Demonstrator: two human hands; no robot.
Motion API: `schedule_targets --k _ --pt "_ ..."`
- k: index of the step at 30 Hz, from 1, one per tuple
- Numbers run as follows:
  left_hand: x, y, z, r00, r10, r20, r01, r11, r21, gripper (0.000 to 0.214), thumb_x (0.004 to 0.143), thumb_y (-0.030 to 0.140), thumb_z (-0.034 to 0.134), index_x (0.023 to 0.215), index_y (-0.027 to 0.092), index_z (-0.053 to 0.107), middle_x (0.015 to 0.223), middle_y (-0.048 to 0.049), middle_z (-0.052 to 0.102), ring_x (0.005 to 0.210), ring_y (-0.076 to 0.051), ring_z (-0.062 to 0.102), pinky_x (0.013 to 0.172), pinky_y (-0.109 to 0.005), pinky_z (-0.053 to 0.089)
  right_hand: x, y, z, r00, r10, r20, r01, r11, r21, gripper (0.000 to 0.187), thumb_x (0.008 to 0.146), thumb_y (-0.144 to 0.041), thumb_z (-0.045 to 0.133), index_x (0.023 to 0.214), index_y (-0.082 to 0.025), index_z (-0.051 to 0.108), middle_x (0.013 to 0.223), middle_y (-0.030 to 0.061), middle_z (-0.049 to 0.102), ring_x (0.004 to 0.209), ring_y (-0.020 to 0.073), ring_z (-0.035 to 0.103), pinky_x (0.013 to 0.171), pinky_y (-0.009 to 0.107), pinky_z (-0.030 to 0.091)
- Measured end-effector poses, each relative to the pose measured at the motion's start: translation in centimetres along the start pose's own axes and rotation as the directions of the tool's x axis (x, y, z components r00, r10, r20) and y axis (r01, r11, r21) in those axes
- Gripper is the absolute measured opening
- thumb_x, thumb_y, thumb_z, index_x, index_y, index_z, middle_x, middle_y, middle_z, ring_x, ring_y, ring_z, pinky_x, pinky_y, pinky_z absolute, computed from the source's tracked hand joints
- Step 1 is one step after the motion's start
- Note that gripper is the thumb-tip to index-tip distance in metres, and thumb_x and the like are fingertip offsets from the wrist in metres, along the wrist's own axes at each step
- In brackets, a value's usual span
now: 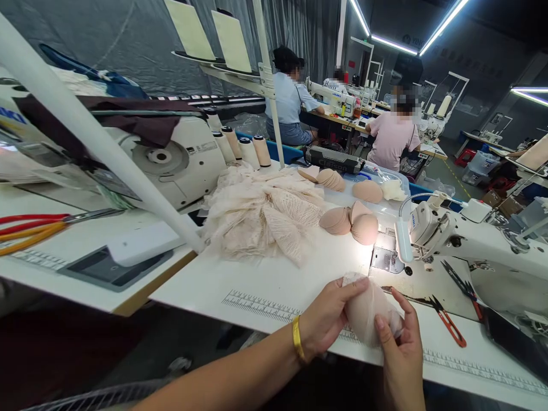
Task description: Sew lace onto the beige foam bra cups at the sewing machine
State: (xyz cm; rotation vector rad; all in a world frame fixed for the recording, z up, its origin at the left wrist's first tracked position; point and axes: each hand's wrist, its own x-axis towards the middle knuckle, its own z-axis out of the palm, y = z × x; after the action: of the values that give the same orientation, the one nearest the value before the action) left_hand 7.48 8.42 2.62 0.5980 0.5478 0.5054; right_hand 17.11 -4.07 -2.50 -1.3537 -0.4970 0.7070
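Note:
My left hand and my right hand both grip one beige bra cup covered with lace, just above the front edge of the white sewing table. A gold bangle sits on my left wrist. A little beyond my hands lie more beige foam cups and a heap of cream lace pieces. The white sewing machine stands to the right, with its lamp lit over the needle plate.
Red-handled thread snips lie on the table right of my hands. Large red and yellow scissors rest on the left table beside another machine. Thread cones stand at the back. Two people sit at machines further off.

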Motion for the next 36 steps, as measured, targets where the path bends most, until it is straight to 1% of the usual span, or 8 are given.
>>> schedule_targets --k 4,15,20,25,30,32,34,36 --pt "0.3 0.0 0.0 0.997 -0.065 -0.036 0.063 0.997 -0.051 0.033 0.075 0.039 0.088 0.084 0.011 0.074 0.083 -0.0066 0.072 0.078 -0.017 0.062 0.072 -0.028 0.051 0.3 0.0 0.0 0.999 0.028 -0.029 -0.027 0.999 0.043 0.077 0.084 -0.048 0.079 0.149 -0.025 0.044 0.125 0.0111 0.071 0.104 0.0288 0.072 0.089 0.043 0.06" --pt "0.1 0.1 0.1 0.995 -0.088 0.045 0.091 0.993 -0.072 0.041 0.074 0.047 0.088 0.09 0.011 0.077 0.094 -0.0104 0.074 0.082 -0.018 0.062 0.076 -0.029 0.054 1.0 0.1 -0.1 0.997 0.023 -0.075 -0.014 0.992 0.122 0.076 0.078 -0.048 0.085 0.14 -0.027 0.048 0.117 0.0078 0.074 0.095 0.0249 0.072 0.08 0.035 0.059" --pt "0.0 0.1 0.3 0.996 -0.035 0.077 0.035 0.999 0.005 0.044 0.066 0.039 0.094 0.093 0.009 0.077 0.092 -0.0111 0.074 0.084 -0.018 0.063 0.076 -0.026 0.052 1.4 1.0 -0.8 0.998 0.045 -0.04 -0.038 0.987 0.158 0.084 0.077 -0.049 0.086 0.145 -0.025 0.044 0.123 0.0121 0.072 0.099 0.0281 0.072 0.082 0.04 0.06" --pt "0.0 0.3 0.2 0.996 -0.063 0.057 0.064 0.998 -0.006 0.046 0.065 0.039 0.094 0.095 0.009 0.077 0.092 -0.0121 0.074 0.084 -0.019 0.064 0.075 -0.027 0.053 1.3 1.1 -0.9 0.999 0.043 -0.024 -0.038 0.985 0.169 0.086 0.077 -0.046 0.086 0.148 -0.025 0.041 0.123 0.0116 0.073 0.102 0.0277 0.073 0.086 0.04 0.06" --pt "0.3 0.1 0.5 0.989 -0.103 0.103 0.103 0.995 0.005 0.043 0.068 0.039 0.093 0.094 0.009 0.076 0.094 -0.0135 0.075 0.08 -0.02 0.066 0.075 -0.029 0.054 1.2 1.0 -0.4 0.998 0.042 -0.052 -0.035 0.993 0.114 0.087 0.077 -0.049 0.086 0.147 -0.025 0.042 0.117 0.0102 0.074 0.1 0.0278 0.073 0.085 0.04 0.06" --pt "0.5 0.2 0.7 0.989 -0.095 0.112 0.091 0.995 0.038 0.042 0.068 0.035 0.092 0.097 0.009 0.076 0.097 -0.0142 0.075 0.083 -0.021 0.067 0.078 -0.03 0.055 0.8 0.5 -0.3 1.0 0.02 -0.005 -0.02 0.995 0.1 0.088 0.079 -0.05 0.084 0.15 -0.026 0.038 0.118 0.0103 0.073 0.101 0.0276 0.072 0.087 0.041 0.06" --pt "0.5 1.0 0.7 0.989 -0.069 0.133 0.058 0.995 0.08 0.041 0.071 0.036 0.09 0.098 0.009 0.075 0.097 -0.0138 0.075 0.084 -0.022 0.068 0.079 -0.031 0.055 0.3 -0.1 -0.6 0.993 -0.004 0.118 -0.005 0.998 0.07 0.097 0.08 -0.05 0.084 0.156 -0.03 0.028 0.118 0.0087 0.073 0.099 0.0263 0.072 0.089 0.042 0.058" --pt "0.2 2.5 0.6 0.964 -0.076 0.255 0.031 0.984 0.177 0.043 0.074 0.043 0.086 0.101 0.011 0.074 0.094 -0.0115 0.074 0.084 -0.022 0.068 0.079 -0.031 0.054 0.2 -0.8 -1.7 0.963 -0.02 0.268 0.025 1.0 -0.014 0.105 0.082 -0.048 0.082 0.161 -0.034 0.014 0.114 0.0062 0.074 0.092 0.0241 0.072 0.086 0.042 0.058"
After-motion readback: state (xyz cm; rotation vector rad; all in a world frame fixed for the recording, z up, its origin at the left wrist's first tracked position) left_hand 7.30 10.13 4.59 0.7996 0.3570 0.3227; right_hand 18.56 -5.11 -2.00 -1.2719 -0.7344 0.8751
